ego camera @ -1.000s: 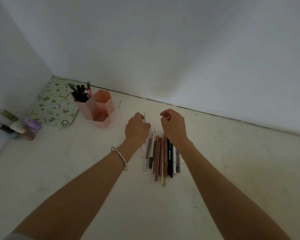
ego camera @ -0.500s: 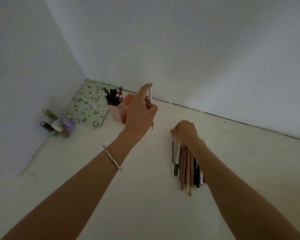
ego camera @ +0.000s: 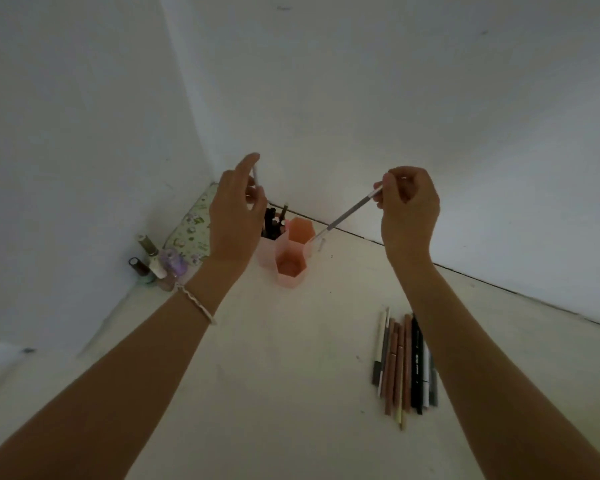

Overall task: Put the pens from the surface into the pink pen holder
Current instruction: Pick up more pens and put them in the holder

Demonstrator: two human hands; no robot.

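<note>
The pink pen holder (ego camera: 290,268) with three hexagonal tubes stands near the wall corner; its left tube holds several dark pens (ego camera: 273,220). My left hand (ego camera: 234,216) hovers just left of and above the holder, pinching a thin white pen (ego camera: 256,174) upright. My right hand (ego camera: 407,211) is raised to the right of the holder and grips a grey pen (ego camera: 347,214) that slants down-left, its tip near the back tube's rim. Several pens (ego camera: 404,365) lie side by side on the surface under my right forearm.
A floral patterned pad (ego camera: 193,223) lies in the corner behind my left hand. Small bottles (ego camera: 156,263) stand against the left wall. Walls close in at the left and back. A silver bracelet (ego camera: 196,303) circles my left wrist.
My right hand has lifted a grey pen off the pile and carried it up toward the holder. My left hand, still holding the white pen, has come closer over the holder.
</note>
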